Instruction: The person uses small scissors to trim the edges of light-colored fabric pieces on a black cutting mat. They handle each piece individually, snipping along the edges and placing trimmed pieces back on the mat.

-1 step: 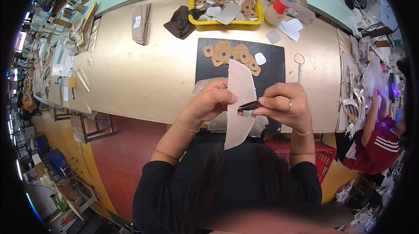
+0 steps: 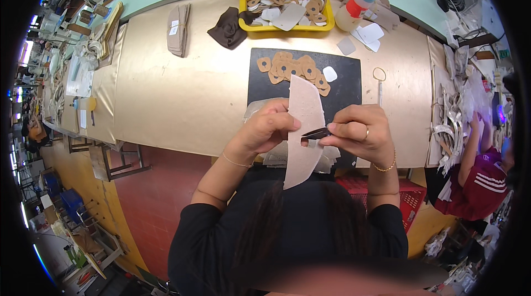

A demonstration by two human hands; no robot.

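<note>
My left hand point(image 2: 271, 128) pinches the left edge of a pale beige half-moon piece of material point(image 2: 304, 105), thumb on top, holding it up over the table. A small notch or slot shows near its middle. In my right hand point(image 2: 362, 133) is a small pair of dark thread snips point(image 2: 316, 134), their tips at that slot. Beneath, a black mat point(image 2: 348, 86) carries a cluster of tan rounded pieces point(image 2: 293, 67) with dark centres and one white piece point(image 2: 330, 74). More pale pieces point(image 2: 275, 158) lie stacked below the held piece, partly hidden.
A yellow tray point(image 2: 287, 28) full of tan and white pieces stands at the back, a dark cloth point(image 2: 227, 28) and a banded brown stack point(image 2: 178, 30) to its left. A bottle point(image 2: 357, 8) stands right of it. At far right, a person in a maroon shirt point(image 2: 481, 185) works.
</note>
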